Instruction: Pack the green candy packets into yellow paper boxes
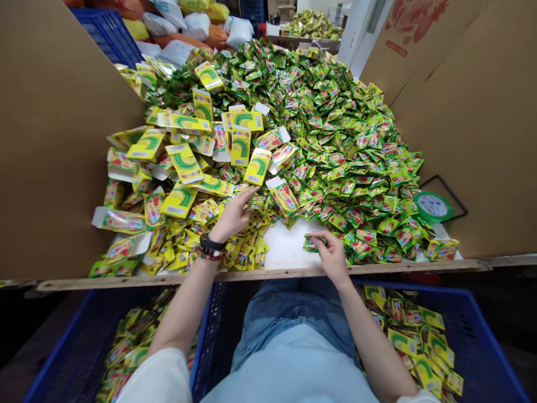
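At the 9 o'clock side, a corrugated cardboard partition is bounding the work area, while a blue plastic crate is sitting below the desk edge at 7 o'clock, holding cartons and sachets. Printed yellow cartons are lying opened out across the 10 o'clock sector of the white desk. Loose yellow sachets are heaping up just below the left hand, whose fingers are spreading toward 11 o'clock and are pinching nothing visible.

The right hand is working at 12 o'clock from the near desk edge. Its fingers are pressing together, pinching a small bunch of green foil sachets at the front of the main sachet pile, which is spreading from 12 to 2 o'clock. A green tape roll is lying at 3 o'clock against a second cardboard partition. A second blue crate is holding more cartons at 5 o'clock.

The step in hand appears to be drawing sachets from the pile's near edge. The next move calls for a secure pinch on the bunch.
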{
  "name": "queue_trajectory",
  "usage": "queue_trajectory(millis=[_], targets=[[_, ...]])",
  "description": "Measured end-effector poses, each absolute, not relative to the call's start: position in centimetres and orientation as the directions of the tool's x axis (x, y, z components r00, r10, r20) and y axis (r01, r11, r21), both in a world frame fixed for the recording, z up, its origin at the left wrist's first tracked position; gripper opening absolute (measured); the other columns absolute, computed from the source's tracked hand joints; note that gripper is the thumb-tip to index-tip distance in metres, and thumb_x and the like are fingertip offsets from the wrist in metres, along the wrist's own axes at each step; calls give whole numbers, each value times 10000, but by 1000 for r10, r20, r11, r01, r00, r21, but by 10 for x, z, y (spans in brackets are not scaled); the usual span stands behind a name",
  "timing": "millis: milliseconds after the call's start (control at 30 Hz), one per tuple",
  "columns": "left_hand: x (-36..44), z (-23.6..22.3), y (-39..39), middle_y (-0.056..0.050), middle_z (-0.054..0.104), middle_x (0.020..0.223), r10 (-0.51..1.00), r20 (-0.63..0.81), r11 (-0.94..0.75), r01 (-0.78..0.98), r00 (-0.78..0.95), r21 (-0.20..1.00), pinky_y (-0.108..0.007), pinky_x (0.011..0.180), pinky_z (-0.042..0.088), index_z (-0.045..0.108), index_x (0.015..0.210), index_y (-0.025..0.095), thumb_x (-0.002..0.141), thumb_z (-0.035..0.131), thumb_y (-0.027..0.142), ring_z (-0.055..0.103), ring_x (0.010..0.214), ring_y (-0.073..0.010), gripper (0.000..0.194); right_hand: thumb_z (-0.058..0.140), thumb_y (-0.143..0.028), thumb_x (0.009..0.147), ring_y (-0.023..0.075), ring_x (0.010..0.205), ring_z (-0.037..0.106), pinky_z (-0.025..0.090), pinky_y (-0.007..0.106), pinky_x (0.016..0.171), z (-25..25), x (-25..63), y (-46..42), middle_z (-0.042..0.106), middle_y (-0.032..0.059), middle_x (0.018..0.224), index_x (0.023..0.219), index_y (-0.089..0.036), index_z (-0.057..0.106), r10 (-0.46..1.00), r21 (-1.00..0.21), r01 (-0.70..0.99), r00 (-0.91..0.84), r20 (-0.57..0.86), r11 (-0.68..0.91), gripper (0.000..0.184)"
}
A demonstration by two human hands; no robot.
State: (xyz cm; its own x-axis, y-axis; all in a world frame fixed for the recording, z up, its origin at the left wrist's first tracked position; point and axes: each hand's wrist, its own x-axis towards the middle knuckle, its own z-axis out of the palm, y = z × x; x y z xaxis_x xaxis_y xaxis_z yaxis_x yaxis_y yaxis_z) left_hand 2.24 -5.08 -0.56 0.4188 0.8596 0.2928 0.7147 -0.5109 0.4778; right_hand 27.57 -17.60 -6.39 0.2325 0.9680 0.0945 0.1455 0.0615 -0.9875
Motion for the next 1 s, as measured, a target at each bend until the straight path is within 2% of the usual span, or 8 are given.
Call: queue_trajectory(millis=[133,267,400,500,633,700,833,1000], targets=[[20,-9,-97,-97,595,1074,922,247,-367,874,298,318,-353,825,507,630,1053,178,848,552,289,603,957,-236,245,665,-421,808,138,623,608,566,269,478,-63,271,-184,661,15,799,926,-200,710,971,-996,-85,240,-26,-6,255],[30,-30,-136,-105,619,928,971,115,-214,976,208,38,-343,691,474,666,869,176,880,557,385,590,885,-272,236,740,-359,755,159,733,654,601,303,652,-62,263,-188,698,20,817,965,-200,716,979,-993,-113,195,-59,-37,265],[40,-44,-141,-132,632,910,980,105,-168,985,170,-27,-353,664,451,661,773,169,892,500,285,571,912,-299,230,722,-363,768,139,668,642,585,267,606,-61,255,-192,696,8,758,825,-197,738,993,-989,-143,102,-63,-48,177],[46,-35,-139,-122,640,918,964,172,-223,967,201,122,-337,698,444,634,798,180,902,465,245,556,956,-286,210,710,-386,775,119,592,599,545,229,458,-57,252,-195,693,10,786,837,-211,751,992,-980,-187,89,-86,-68,190],[58,-16,-144,-20,594,743,938,111,-327,732,328,598,-263,623,393,575,911,192,970,393,322,531,680,-165,231,711,-388,770,85,580,591,504,209,401,-46,249,-192,654,59,1230,831,-221,746,998,-982,-182,25,-55,-49,182],[67,-12,-148,26,519,646,923,64,-289,574,379,767,-242,574,355,569,904,189,973,409,384,456,565,-124,261,694,-401,784,68,522,547,487,216,401,-41,246,-188,662,57,1208,840,-217,726,997,-982,-173,-11,-71,-72,196],[82,-15,-155,11,545,699,937,43,-184,384,347,905,-239,605,396,595,957,177,972,402,450,500,624,-125,334,657,-396,822,125,570,535,478,252,529,-38,243,-183,650,-11,720,845,-214,683,998,-999,-24,51,-22,-20,185],[96,-25,-172,-52,573,1083,935,6,-113,284,353,952,-290,773,497,489,1148,210,939,482,439,566,890,-166,310,635,-377,841,158,764,582,468,270,694,-39,248,-187,648,0,863,964,-224,638,993,-995,102,116,18,6,197]])
